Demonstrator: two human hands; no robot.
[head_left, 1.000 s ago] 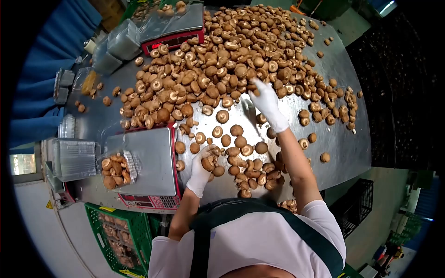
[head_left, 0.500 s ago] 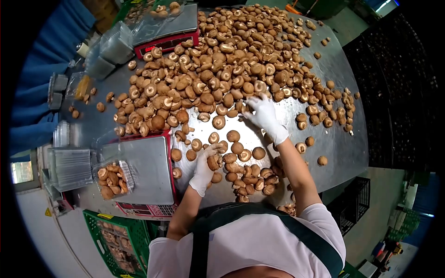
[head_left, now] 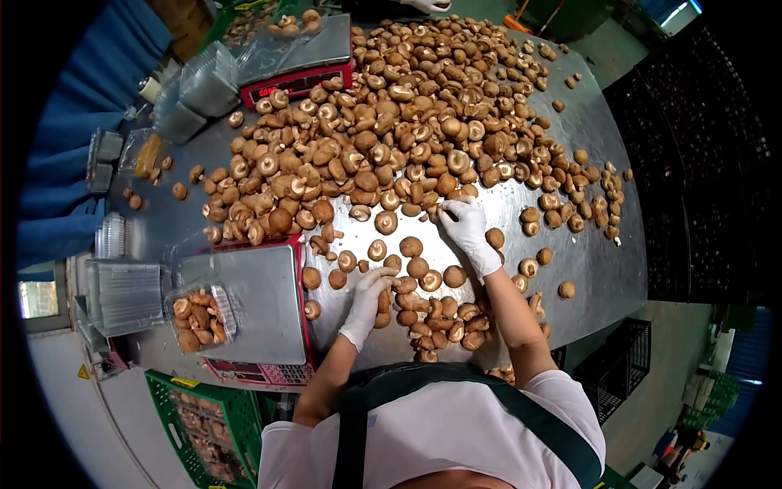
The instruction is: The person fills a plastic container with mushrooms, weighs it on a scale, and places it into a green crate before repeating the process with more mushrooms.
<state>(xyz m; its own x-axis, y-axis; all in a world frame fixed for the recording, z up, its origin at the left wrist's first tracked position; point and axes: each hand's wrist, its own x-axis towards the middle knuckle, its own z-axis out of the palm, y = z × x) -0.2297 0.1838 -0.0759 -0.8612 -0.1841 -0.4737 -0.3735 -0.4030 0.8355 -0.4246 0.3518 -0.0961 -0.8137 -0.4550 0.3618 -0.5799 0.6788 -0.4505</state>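
Note:
Gloved in white, my left hand (head_left: 368, 303) lies over the small mushroom group near me, its fingers stretched out and touching brown mushrooms (head_left: 383, 301) beside them. My right hand (head_left: 466, 226), also in a white glove, is at the near edge of the big mushroom pile (head_left: 391, 114); its fingers are drawn together around a mushroom (head_left: 463, 192) at their tips, partly covered by the glove. Between the hands, loose mushrooms (head_left: 410, 245) lie on the metal table (head_left: 603, 269), some cap up and some stem up.
A red-edged scale (head_left: 252, 301) at left carries a clear tray of mushrooms (head_left: 198, 319). Another scale (head_left: 301, 49) and stacked plastic trays (head_left: 208, 81) stand farther back. A green crate (head_left: 183, 424) is lower left, black crates (head_left: 692, 155) right. Another person's gloved hand (head_left: 430, 5) shows at the top.
My left hand has let go of a mushroom and its fingers reach forward. My right hand has drawn slightly back, fingers closer together. Another person's gloved hand has appeared at the top.

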